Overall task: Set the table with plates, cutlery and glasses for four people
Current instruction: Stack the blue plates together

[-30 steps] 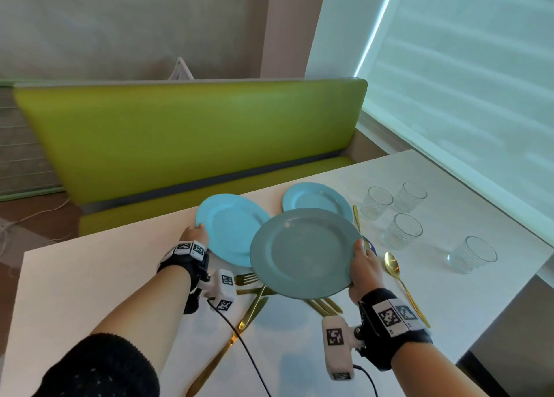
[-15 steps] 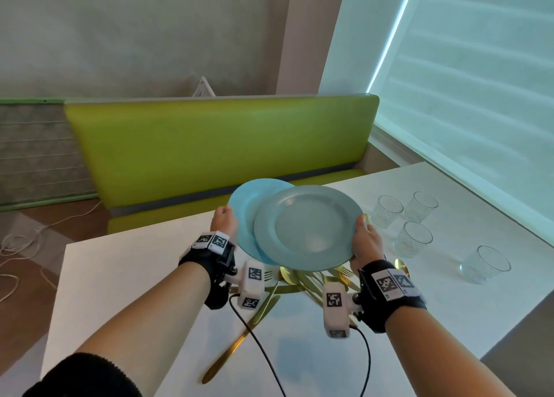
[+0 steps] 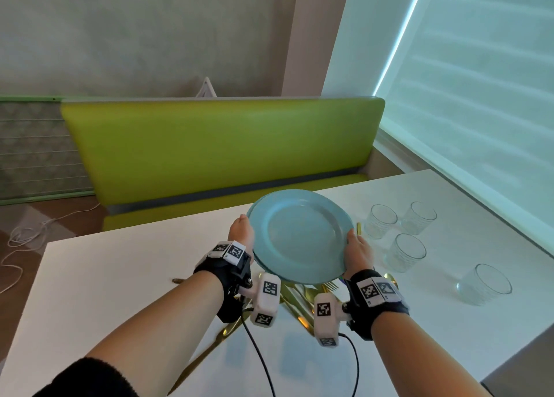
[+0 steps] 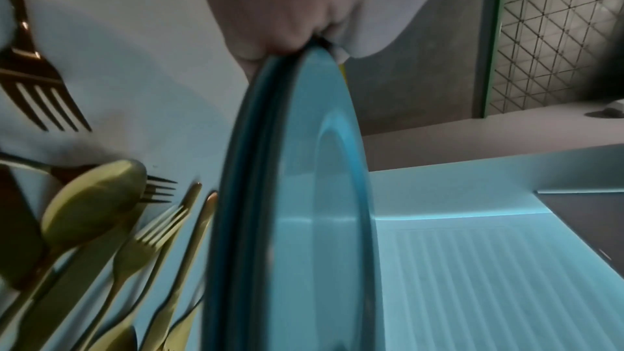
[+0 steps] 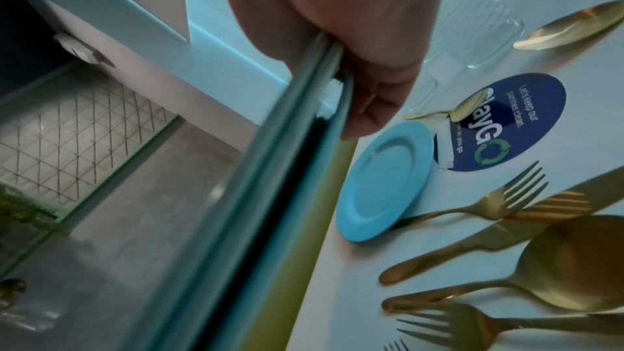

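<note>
Two blue plates (image 3: pixel 299 236), stacked one on the other, are held in the air above the white desk (image 3: pixel 90 282), over its far middle part. The left hand (image 3: pixel 241 231) grips the stack's left rim, and the right hand (image 3: pixel 358 251) grips its right rim, thumb on top; both wrist views show the fingers clamped on the paired rims (image 4: pixel 287 143). Beneath the stack, a scatter of gold cutlery (image 5: pixel 506 263) (forks, knives and spoons) lies on the desk, some pieces overlapping. A smaller blue plate (image 5: pixel 384 180) rests flat on the desk farther off, visible in the right wrist view, just beside a round dark blue sticker (image 5: pixel 506 122). To the right of the stack stand four clear glasses (image 3: pixel 409 252), upright: three grouped near one another and one apart, nearer and farther right. Beyond the desk's far edge runs a green bench seat (image 3: pixel 215 147); a window blind (image 3: pixel 479 81) fills the right side.
</note>
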